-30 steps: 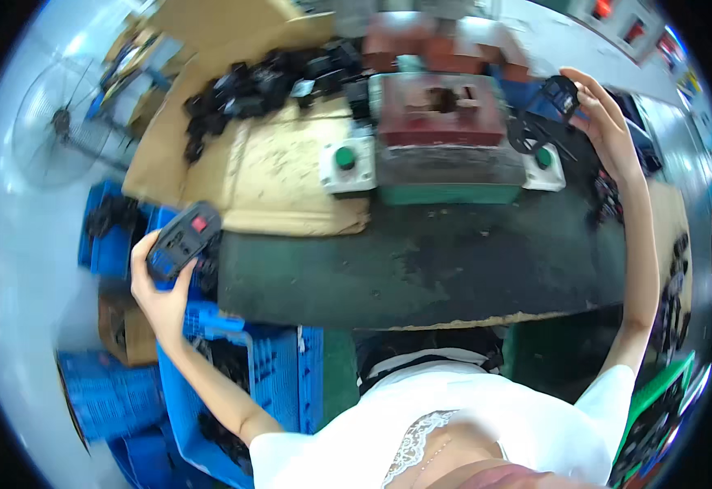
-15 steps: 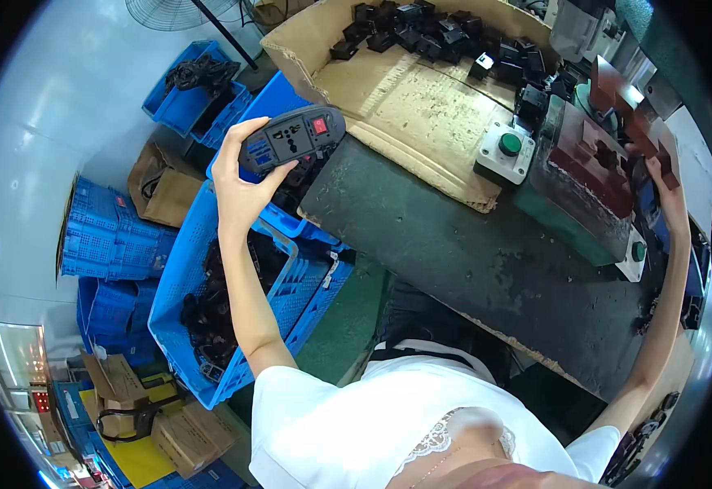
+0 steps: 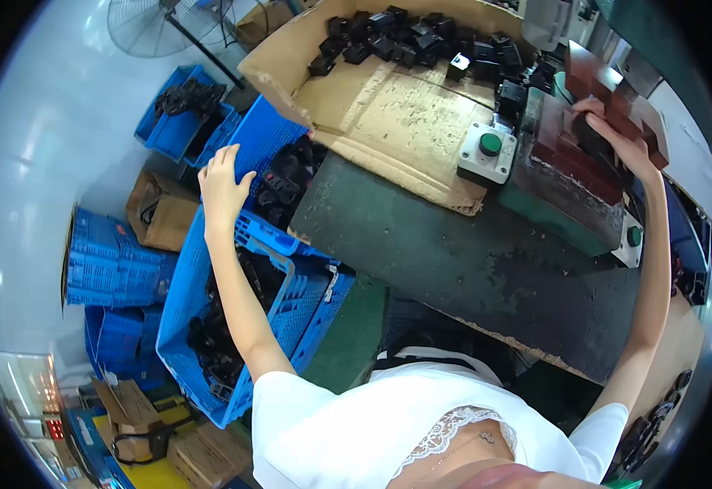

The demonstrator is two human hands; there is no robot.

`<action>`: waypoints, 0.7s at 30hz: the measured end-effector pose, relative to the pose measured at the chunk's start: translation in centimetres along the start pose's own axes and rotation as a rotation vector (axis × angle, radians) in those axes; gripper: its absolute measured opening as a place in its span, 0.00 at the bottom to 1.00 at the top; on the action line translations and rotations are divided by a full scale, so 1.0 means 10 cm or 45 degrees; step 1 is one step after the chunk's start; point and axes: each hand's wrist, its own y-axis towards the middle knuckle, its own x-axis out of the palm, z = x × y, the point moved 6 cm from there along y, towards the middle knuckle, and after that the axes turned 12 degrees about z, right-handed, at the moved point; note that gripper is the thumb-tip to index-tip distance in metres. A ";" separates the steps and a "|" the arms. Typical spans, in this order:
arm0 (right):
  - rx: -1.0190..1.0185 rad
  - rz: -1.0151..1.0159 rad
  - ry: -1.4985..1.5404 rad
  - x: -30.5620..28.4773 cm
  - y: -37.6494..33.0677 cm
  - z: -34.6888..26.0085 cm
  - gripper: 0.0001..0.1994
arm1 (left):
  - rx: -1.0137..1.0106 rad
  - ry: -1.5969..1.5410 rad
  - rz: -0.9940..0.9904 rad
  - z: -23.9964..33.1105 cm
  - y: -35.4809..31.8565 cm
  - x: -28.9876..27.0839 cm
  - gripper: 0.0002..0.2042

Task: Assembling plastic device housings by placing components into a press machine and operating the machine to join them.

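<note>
My left hand (image 3: 224,183) is stretched out over a blue crate (image 3: 209,342) at my left, fingers apart and holding nothing. Below it lie black socket housings (image 3: 286,179) in a second blue crate (image 3: 262,134). My right hand (image 3: 623,140) reaches to the far right and rests on the dark red fixture (image 3: 572,159) of a green press machine (image 3: 564,216). Its fingers curl over a small black part (image 3: 590,134) seated in the fixture.
A grey box with a green push button (image 3: 490,151) sits left of the fixture, and another green button (image 3: 633,236) to its right. More black parts (image 3: 421,41) are piled on cardboard (image 3: 388,114) on the dark table (image 3: 470,261). Blue crates (image 3: 111,261), cardboard boxes (image 3: 160,216) and a fan (image 3: 148,24) crowd the floor.
My left hand held a black socket strip with a red switch; now it is empty above the crates. My right hand carried a black part to the fixture. My head turned left.
</note>
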 end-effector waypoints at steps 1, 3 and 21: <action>0.020 0.025 -0.015 -0.02 0.02 -0.04 0.14 | 0.026 -0.022 0.007 0.11 0.08 0.00 0.21; 0.045 -0.044 -0.046 0.01 0.02 -0.17 0.15 | 0.039 -0.421 0.087 0.40 0.24 -0.05 0.16; -0.238 -0.243 -1.419 -0.12 -0.51 0.24 0.23 | 0.664 -0.361 0.121 3.16 1.49 1.25 0.16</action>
